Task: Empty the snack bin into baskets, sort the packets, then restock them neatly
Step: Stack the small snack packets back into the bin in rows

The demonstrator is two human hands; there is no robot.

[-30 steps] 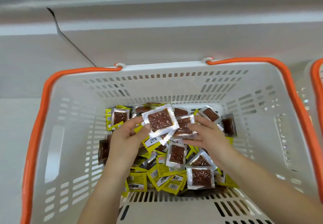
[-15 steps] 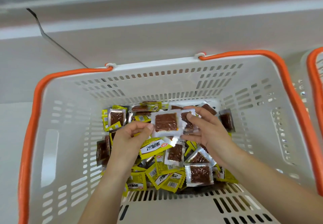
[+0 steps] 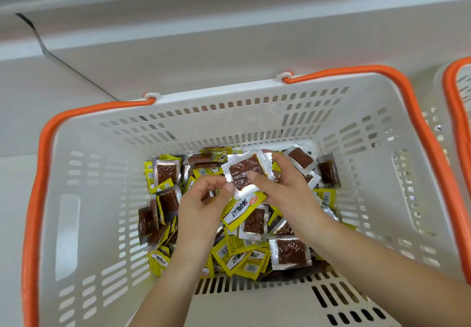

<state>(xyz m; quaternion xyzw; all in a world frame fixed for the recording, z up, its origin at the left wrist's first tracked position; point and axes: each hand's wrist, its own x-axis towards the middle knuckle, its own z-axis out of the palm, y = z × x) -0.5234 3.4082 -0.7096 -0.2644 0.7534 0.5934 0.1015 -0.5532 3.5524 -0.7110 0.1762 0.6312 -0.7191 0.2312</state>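
Packets (image 3: 254, 240) lie heaped under both my hands, on the floor of the white basket (image 3: 84, 224) with the orange rim. My right hand (image 3: 288, 194) grasps a small stack of them, thumb across the top one, fingers curled behind; the top packet (image 3: 244, 171) shows its clear silver face with a brown slab inside. My left hand (image 3: 204, 204) pinches that stack's near corner between thumb and forefinger, and a yellow printed packet (image 3: 242, 210) hangs just below, though I cannot tell which hand carries it.

I judge this to be the sorting step: squaring like packets into one pile. To do it well I should keep every clear face turned the same way, line the crimped edges up before adding another, and hold the stack loosely enough that the foil does not crease. Slippery wrappers may fan out, so I would steady them with my left thumb.

Below my wrists the heap is mixed, some packets yellow side up with barcodes, some brown side up, several standing on edge left of my left hand. A second basket (image 3: 456, 122) stands off to my right.
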